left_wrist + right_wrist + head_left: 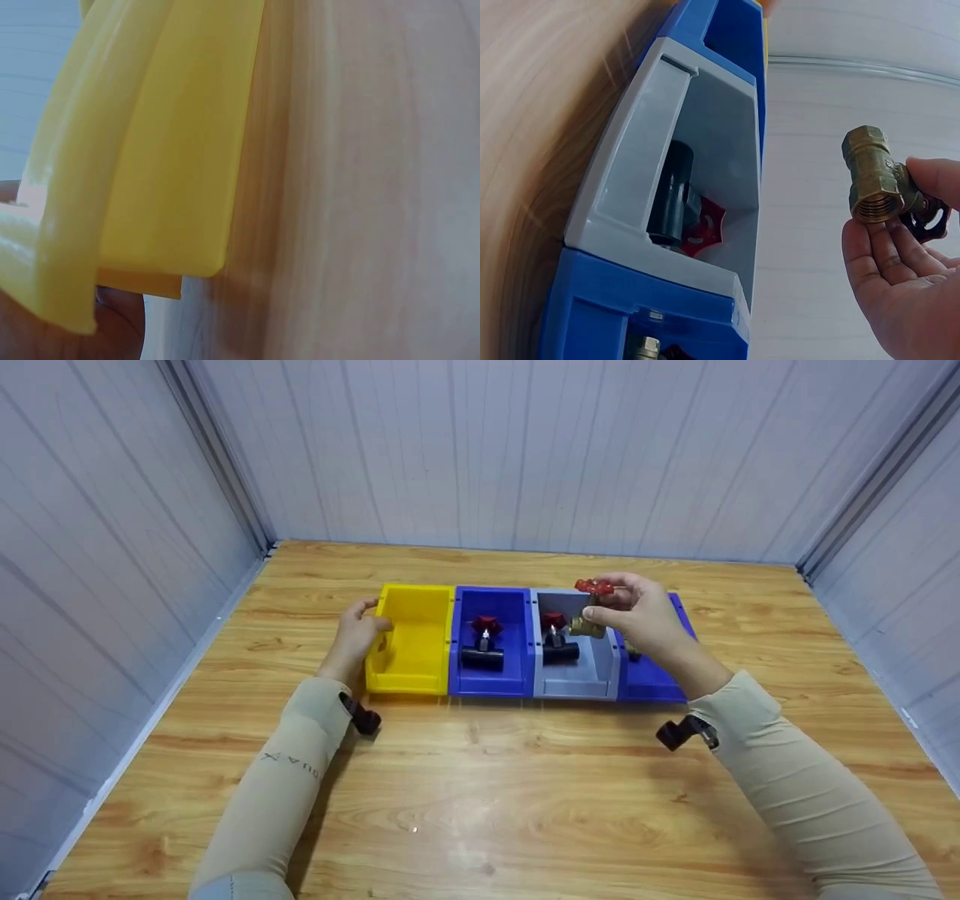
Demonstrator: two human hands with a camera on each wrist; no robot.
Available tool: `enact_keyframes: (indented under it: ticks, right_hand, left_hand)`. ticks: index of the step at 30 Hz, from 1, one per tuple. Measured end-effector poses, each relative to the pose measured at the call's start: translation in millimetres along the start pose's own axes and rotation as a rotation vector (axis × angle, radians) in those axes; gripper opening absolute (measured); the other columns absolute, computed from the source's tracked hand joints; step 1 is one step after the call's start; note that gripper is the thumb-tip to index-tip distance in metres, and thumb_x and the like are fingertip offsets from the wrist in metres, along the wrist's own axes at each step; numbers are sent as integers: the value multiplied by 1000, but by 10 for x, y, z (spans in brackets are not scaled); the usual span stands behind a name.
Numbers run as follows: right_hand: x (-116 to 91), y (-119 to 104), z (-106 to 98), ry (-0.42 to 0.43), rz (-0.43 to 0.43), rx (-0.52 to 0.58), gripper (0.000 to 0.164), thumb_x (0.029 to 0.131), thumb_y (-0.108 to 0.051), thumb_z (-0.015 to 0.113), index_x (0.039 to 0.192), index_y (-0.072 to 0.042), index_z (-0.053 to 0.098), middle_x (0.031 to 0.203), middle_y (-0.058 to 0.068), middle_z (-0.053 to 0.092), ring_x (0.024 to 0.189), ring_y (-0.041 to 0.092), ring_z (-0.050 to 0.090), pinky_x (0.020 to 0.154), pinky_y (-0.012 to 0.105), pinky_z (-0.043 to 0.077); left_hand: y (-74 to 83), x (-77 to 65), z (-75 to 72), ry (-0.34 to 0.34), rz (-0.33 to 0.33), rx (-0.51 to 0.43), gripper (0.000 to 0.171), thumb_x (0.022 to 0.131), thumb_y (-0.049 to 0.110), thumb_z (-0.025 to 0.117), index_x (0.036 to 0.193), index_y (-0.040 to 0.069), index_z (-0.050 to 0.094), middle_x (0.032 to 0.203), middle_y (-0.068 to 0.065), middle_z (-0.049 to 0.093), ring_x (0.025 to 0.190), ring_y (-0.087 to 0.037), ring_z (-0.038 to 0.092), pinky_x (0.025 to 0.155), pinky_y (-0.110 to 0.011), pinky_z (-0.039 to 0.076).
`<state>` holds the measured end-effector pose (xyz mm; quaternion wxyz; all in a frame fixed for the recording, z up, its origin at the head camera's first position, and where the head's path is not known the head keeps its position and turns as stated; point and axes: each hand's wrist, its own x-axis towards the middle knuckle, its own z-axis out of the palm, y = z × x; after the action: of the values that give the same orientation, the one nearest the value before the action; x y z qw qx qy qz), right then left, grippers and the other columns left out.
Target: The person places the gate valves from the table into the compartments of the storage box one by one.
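Observation:
My right hand [649, 615] pinches a brass gate valve [589, 625] with a red handwheel [594, 586], held above the grey bin [574, 688]. In the right wrist view the valve's threaded opening [876, 208] faces the camera. My left hand [352, 639] grips the left wall of the yellow bin [411, 684], thumb over the inner side. A black valve with a red handle [484, 658] lies in the blue bin [495, 687] beside it. Another black valve [562, 652] lies in the grey bin. The right-hand blue bin [652, 686] holds a brass piece, mostly hidden by my right hand.
The bins stand side by side in a row on the wood-grain table [480, 780]. A pale panelled wall [487, 457] rises behind the table, with more panels at the left and right. Black wrist cameras [364, 718] are fixed to both sleeves.

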<state>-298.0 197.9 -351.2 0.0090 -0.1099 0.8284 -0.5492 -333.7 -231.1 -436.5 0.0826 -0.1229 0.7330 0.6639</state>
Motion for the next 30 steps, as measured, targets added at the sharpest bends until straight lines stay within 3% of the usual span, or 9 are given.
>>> enact_keyframes:
  ticks: [4, 7, 11, 22, 30]
  right_hand:
    - [-7, 8, 4, -11, 4, -9, 52, 98, -10, 79, 147, 1, 61, 130, 22, 75, 101, 4, 70, 80, 21, 57]
    - [-6, -5, 1, -12, -2, -8, 53, 99, -11, 78, 147, 1, 60, 129, 17, 76, 102, 4, 71, 81, 21, 58]
    - [-13, -19, 6, -6, -1, 7, 54, 98, -11, 79, 147, 2, 60, 121, 7, 78, 102, 4, 71, 83, 22, 59]
    - [-13, -33, 29, 2, -5, 61, 56, 96, -6, 79, 148, 5, 59, 112, 2, 79, 98, 3, 72, 79, 22, 59]
    - [-18, -88, 76, -5, 14, 67, 56, 97, -7, 79, 148, 3, 60, 113, 1, 78, 100, 4, 72, 82, 20, 59]
  left_hand:
    - [8, 7, 23, 9, 37, 8, 66, 101, 7, 54, 165, 16, 42, 163, -12, 48, 116, -23, 51, 96, -34, 45]
    - [20, 14, 48, 11, 48, 3, 66, 100, 7, 55, 164, 16, 44, 160, -12, 50, 108, -22, 51, 89, -32, 45]
    - [35, 18, 73, 2, 46, -5, 66, 99, 7, 54, 164, 16, 44, 160, -11, 51, 120, -23, 52, 95, -34, 45]
    - [31, 16, 108, -10, 58, -37, 63, 100, 5, 54, 162, 15, 47, 158, -14, 54, 130, -30, 55, 105, -40, 47]
    - [33, -1, 123, -16, 19, -61, 60, 99, 7, 54, 158, 19, 49, 157, -9, 53, 133, -28, 54, 109, -42, 47]
